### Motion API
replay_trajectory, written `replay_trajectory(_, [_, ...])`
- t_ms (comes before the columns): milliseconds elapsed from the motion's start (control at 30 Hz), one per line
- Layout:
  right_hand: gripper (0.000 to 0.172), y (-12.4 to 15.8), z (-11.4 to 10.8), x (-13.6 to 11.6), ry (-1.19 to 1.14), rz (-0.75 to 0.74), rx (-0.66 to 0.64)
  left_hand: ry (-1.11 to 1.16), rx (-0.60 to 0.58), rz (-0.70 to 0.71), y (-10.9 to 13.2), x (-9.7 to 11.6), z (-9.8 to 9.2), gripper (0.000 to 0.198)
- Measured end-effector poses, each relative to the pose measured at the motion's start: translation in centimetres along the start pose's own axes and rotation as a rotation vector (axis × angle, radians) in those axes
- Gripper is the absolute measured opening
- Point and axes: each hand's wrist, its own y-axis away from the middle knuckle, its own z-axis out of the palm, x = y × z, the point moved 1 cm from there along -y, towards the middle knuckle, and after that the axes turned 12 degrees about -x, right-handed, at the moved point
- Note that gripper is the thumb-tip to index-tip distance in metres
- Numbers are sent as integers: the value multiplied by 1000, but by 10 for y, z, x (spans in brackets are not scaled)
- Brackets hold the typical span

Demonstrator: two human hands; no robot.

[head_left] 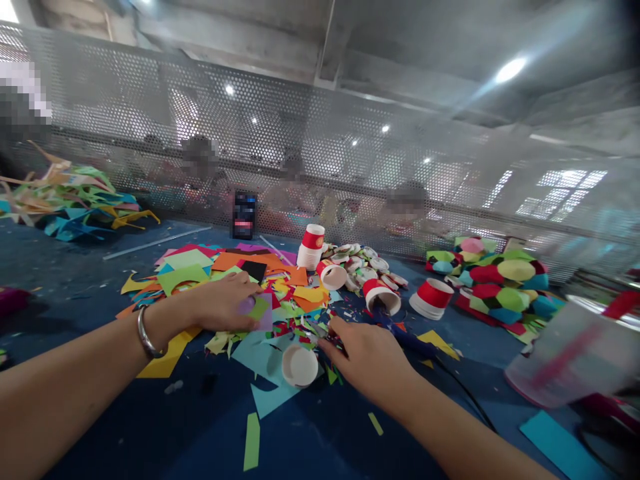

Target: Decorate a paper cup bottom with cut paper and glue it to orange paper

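My left hand (227, 301) is closed on small purple and green paper pieces (261, 308), over a heap of coloured paper. Across from it, my right hand (370, 350) has its thumb and forefinger bent around what look like scissors (316, 328); only grey, blade-like metal shows, and the handles are hidden. Between and in front of the hands, a white paper cup (300, 365) shows its round face, with light blue paper (257, 353) beside it. Small paper scraps (295, 327) lie near both hands.
Red-and-white paper cups (433, 298) and a cup with a dark tool (381, 298) lie beyond my right hand. A clear tumbler (565, 353) stands right, before coloured paper balls (505, 280). A phone (244, 215) leans on the perforated screen; paper cutouts (70, 200) pile up left.
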Motion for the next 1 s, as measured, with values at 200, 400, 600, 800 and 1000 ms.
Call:
replay_trajectory(200, [25, 0, 1, 0, 9, 0, 6, 60, -91, -20, 0, -1, -2, 68])
replay_trajectory(400, [24, -1, 2, 1, 6, -4, 11, 68, 49, -90, -12, -11, 9, 49])
replay_trajectory(600, [23, -2, 2, 1, 2, -5, 10, 112, 198, -120, -32, -10, 15, 52])
replay_trajectory(800, [23, -1, 3, 0, 7, -3, 6, 167, 277, -91, -42, -9, 23, 37])
replay_trajectory(1000, [25, -2, 2, 0, 10, 1, -6, 336, 359, -46, -44, -5, 13, 28])
